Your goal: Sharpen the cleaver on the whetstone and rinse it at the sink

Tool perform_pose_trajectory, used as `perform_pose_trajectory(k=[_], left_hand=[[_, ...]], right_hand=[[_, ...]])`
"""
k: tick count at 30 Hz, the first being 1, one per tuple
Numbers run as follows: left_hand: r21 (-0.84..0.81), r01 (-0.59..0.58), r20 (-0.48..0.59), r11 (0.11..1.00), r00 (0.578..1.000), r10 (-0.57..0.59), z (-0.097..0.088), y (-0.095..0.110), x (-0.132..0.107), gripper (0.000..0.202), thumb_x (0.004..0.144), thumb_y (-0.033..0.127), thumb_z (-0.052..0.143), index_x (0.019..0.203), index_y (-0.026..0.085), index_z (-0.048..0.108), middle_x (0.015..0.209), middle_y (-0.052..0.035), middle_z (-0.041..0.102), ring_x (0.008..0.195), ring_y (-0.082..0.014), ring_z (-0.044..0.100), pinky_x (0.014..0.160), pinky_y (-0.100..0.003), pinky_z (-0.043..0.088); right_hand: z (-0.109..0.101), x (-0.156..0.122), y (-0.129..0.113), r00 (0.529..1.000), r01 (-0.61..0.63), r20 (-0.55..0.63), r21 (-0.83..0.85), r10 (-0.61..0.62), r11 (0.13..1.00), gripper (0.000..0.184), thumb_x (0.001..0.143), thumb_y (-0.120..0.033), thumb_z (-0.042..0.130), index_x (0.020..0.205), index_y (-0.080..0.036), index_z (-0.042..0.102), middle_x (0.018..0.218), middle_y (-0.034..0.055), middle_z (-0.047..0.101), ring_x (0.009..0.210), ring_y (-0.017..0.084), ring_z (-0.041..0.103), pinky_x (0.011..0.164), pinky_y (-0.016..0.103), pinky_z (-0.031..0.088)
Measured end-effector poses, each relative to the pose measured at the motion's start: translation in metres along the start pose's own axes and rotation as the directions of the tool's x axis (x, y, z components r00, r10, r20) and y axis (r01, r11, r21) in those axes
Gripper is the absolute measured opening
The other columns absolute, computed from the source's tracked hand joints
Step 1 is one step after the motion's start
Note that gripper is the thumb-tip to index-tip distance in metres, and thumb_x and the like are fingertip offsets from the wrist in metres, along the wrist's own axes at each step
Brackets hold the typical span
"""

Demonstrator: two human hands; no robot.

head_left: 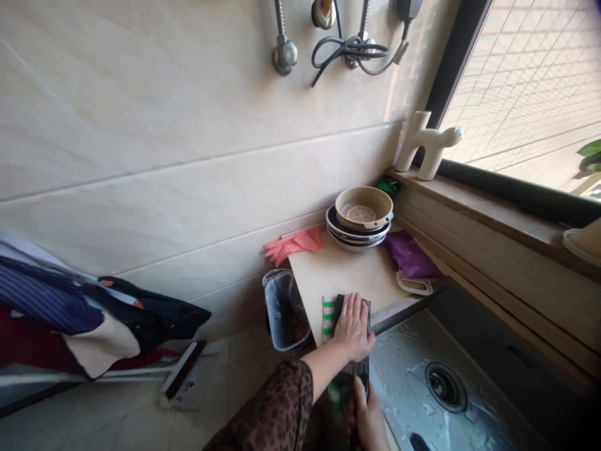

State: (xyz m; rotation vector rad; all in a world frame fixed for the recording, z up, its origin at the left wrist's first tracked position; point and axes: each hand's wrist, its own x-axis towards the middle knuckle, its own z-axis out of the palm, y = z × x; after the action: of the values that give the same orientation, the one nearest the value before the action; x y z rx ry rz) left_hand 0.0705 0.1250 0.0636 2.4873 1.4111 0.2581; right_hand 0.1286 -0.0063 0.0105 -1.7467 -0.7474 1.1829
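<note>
At the counter's edge beside the sink, my left hand [352, 329] lies flat with its fingers stretched out, pressing down on a dark flat blade-like tool [340, 310]. Under the tool is a green and white striped cloth [328, 319]. My right hand [370, 413], nearer to me, is closed around the tool's dark near end, with the thumb along its top. My hands cover most of the tool, so its exact kind cannot be made out.
A sink [408, 357] with water drops and a drain lies to the right. Behind stand stacked bowls [359, 241] under a beige colander [364, 207], pink gloves [295, 245] and a purple bag [410, 254]. A lined bin [282, 313] stands left, below the counter [347, 269].
</note>
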Motion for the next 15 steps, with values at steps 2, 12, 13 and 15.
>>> perform_pose_trajectory(k=[2,12,13,15], left_hand=[[0.007,-0.018,-0.031,1.000,0.999,0.019,0.006,0.002,-0.014,0.083,0.090,0.044,0.047,0.154,0.002,0.017,0.162,-0.0223,-0.003,0.149,-0.0364,-0.005,0.122,-0.054,0.012],[0.070,0.007,-0.026,0.998,1.000,-0.006,0.005,-0.001,-0.005,0.081,0.090,0.047,0.046,0.152,-0.001,0.023,0.162,-0.0232,0.001,0.150,-0.0377,0.002,0.122,-0.053,0.015],[0.076,-0.005,-0.048,0.997,0.999,0.009,0.008,0.000,-0.013,0.082,0.090,0.046,0.047,0.153,0.000,0.020,0.162,-0.0224,-0.002,0.149,-0.0383,0.001,0.122,-0.054,0.016],[0.086,-0.015,-0.077,0.996,0.997,0.022,0.013,0.001,-0.024,0.085,0.089,0.043,0.050,0.155,0.003,0.014,0.162,-0.0212,-0.006,0.149,-0.0393,-0.001,0.121,-0.055,0.016]], right_hand=[[-0.004,-0.002,0.003,0.998,-0.057,0.031,-0.001,0.057,0.998,0.041,0.091,-0.056,0.055,0.105,-0.020,0.067,0.084,0.0043,0.069,0.072,0.020,0.067,0.059,0.032,0.056],[-0.001,0.008,0.006,0.986,-0.130,0.103,-0.019,0.131,0.991,0.051,0.089,-0.067,0.047,0.092,-0.020,0.067,0.069,0.0023,0.066,0.056,0.021,0.063,0.051,0.034,0.052],[-0.003,0.007,0.007,0.989,-0.115,0.094,-0.018,0.116,0.993,0.043,0.091,-0.061,0.052,0.099,-0.021,0.067,0.083,0.0034,0.069,0.069,0.020,0.066,0.060,0.034,0.055],[-0.007,0.007,0.007,0.993,-0.091,0.077,-0.013,0.092,0.996,0.031,0.094,-0.050,0.057,0.109,-0.024,0.065,0.106,0.0041,0.068,0.087,0.018,0.066,0.075,0.034,0.057]])
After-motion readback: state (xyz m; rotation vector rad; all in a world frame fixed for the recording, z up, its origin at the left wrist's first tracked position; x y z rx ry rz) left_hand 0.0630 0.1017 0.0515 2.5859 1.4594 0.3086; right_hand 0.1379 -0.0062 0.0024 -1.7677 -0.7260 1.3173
